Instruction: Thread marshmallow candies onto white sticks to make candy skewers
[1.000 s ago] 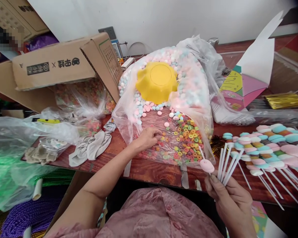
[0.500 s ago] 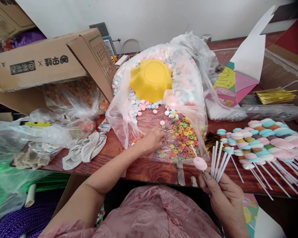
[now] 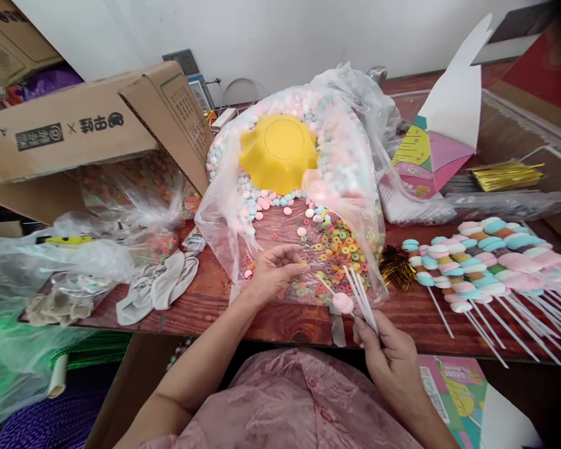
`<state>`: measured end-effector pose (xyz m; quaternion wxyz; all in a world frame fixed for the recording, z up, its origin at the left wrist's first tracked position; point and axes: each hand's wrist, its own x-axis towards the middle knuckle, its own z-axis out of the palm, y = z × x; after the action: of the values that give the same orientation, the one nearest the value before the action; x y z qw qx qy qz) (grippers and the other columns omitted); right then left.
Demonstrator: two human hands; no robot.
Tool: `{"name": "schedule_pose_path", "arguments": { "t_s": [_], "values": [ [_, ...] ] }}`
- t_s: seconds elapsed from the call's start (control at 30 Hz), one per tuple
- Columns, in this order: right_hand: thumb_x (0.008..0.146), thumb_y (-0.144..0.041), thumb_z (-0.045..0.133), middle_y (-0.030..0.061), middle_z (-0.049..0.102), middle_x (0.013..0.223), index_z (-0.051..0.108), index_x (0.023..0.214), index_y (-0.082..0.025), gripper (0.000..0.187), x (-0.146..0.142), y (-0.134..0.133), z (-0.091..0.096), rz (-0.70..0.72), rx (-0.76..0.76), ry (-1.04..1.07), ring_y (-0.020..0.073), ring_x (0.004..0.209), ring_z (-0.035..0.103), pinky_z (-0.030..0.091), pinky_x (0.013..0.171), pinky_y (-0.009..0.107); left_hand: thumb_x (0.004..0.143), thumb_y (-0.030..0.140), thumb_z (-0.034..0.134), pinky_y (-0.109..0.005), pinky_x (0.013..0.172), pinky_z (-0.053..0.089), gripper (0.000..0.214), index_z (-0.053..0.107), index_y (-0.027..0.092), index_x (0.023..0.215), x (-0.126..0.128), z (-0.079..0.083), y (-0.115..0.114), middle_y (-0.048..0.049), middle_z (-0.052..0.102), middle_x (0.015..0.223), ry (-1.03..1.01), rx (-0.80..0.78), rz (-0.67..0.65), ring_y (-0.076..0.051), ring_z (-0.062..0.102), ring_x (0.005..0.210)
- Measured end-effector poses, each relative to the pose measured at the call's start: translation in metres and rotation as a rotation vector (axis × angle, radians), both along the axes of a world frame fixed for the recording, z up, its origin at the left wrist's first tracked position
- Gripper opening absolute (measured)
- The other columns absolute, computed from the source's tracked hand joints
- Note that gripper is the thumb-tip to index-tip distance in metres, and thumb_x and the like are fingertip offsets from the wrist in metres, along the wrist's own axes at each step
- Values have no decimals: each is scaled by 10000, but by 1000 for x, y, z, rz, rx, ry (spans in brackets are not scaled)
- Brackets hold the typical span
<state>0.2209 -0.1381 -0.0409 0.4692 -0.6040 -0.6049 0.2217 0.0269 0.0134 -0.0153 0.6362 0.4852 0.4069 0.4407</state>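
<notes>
My right hand (image 3: 386, 349) is closed around several white sticks (image 3: 361, 293). One more stick in its fingers carries pink marshmallow (image 3: 343, 303) below its bare tip, which points up and left. Facing it, my left hand (image 3: 277, 269) has thumb and forefinger together at a small yellowish ring, partly hidden by the fingertips. Beneath both hands lies an open clear plastic bag (image 3: 219, 218). Small coloured rings (image 3: 339, 246) are heaped on its right side. Behind them, pink, white and blue marshmallows (image 3: 266, 202) surround an upturned yellow scalloped bowl (image 3: 280, 149).
Finished-looking marshmallow skewers (image 3: 490, 262) lie piled at right, beside gold ties (image 3: 395, 268). A clear tray (image 3: 509, 206) with a gold bundle stands behind. On the left are a cardboard box (image 3: 88, 125), grey gloves (image 3: 161, 280) and plastic bags. The table's front edge (image 3: 285, 330) runs before me.
My left hand has lifted from the rings and turned toward the sticks, fingers pinched. The right hand has moved left with its sticks and pink marshmallow, bringing the hands closer together.
</notes>
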Motion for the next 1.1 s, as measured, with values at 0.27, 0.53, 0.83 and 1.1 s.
{"name": "schedule_pose_path", "arguments": {
  "t_s": [0.27,0.53,0.83,1.1],
  "values": [
    [976,-211,479,-32,564,627,674,1112,-187,239,-16,9,11,47,49,-117,107,492,505,406,502,202,627,273,882,-237,616,551,331,735,200,915,-3,13,-33,16,657,775,-137,75,160,-103,604,670],
    [970,-142,478,-19,636,711,650,1170,-185,267,-21,5,10,42,100,-178,92,521,548,448,544,174,852,168,680,-268,740,552,169,754,230,991,-9,7,-49,-47,690,867,311,779,83,-139,645,806],
    [975,-160,520,-72,531,592,644,1147,-208,217,-29,7,0,54,184,-48,70,454,508,424,472,135,671,357,869,-227,630,530,272,767,159,827,5,19,-51,-20,682,789,-250,-123,-54,-98,623,642],
    [967,-206,543,-67,522,571,663,998,-186,125,-30,12,0,34,157,55,68,425,482,418,441,139,616,332,886,-254,713,500,234,781,160,735,12,19,-42,-40,693,773,-110,-88,-355,-131,622,719]
  ]
}}
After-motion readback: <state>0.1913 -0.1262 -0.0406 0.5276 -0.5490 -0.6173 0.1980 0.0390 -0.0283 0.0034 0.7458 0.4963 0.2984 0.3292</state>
